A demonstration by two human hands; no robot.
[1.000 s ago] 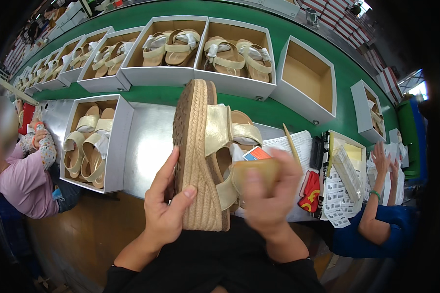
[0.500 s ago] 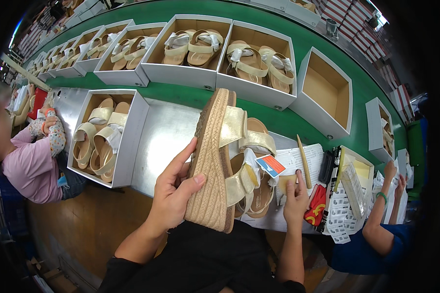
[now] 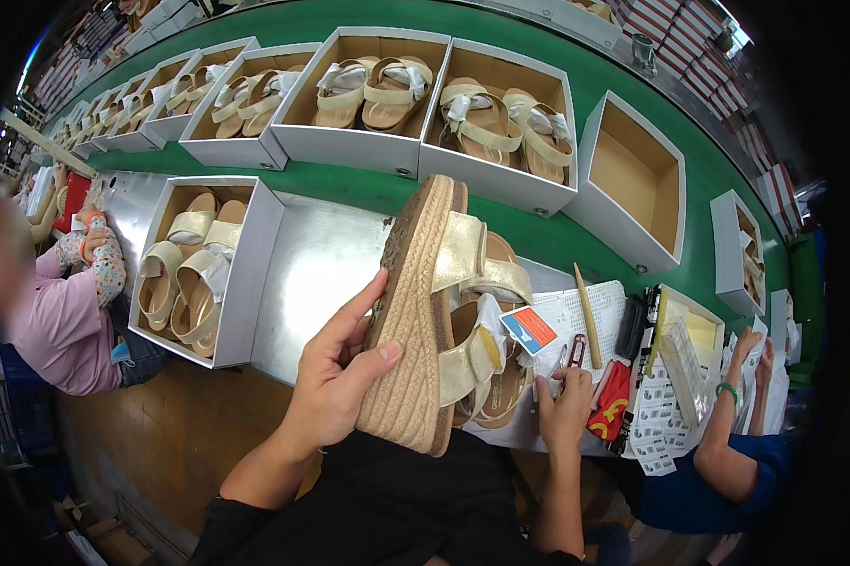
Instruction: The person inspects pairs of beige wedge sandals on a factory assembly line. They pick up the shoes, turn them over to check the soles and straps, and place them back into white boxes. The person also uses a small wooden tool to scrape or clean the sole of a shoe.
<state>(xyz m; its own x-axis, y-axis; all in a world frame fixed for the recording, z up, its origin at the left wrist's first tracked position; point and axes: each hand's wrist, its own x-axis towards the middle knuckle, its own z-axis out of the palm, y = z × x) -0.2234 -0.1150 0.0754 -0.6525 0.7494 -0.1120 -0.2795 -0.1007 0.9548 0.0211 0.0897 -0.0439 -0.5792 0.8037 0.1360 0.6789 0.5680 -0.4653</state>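
My left hand (image 3: 335, 387) grips a wedge sandal (image 3: 411, 349) with a braided, rope-like sole side and pale gold straps. The sandal is tilted up on its side, its sole toward the left. Partly behind it on the table lies another gold-strapped sandal (image 3: 505, 391). White paper stuffing and an orange-and-blue card tag (image 3: 529, 330) show between the straps. To the right, my right hand (image 3: 565, 410) is low over the table with its fingers curled closed. What they hold, if anything, is hidden. Just beyond its fingertips lies a small dark-red looped tool (image 3: 577, 350).
An open box of sandals (image 3: 266, 274) stands at left; more boxes (image 3: 359, 143) line the green surface behind. One box (image 3: 633, 179) is empty. A pointed wooden stick (image 3: 587, 316), printed sheets, a red pouch (image 3: 611, 401) and label sheets (image 3: 656, 429) lie right. Co-workers flank both sides.
My right hand has drawn down and its fingers have curled; the tan piece seen at its fingertips no longer shows. The looped tool has come into view. My left hand and sandal hardly moved.
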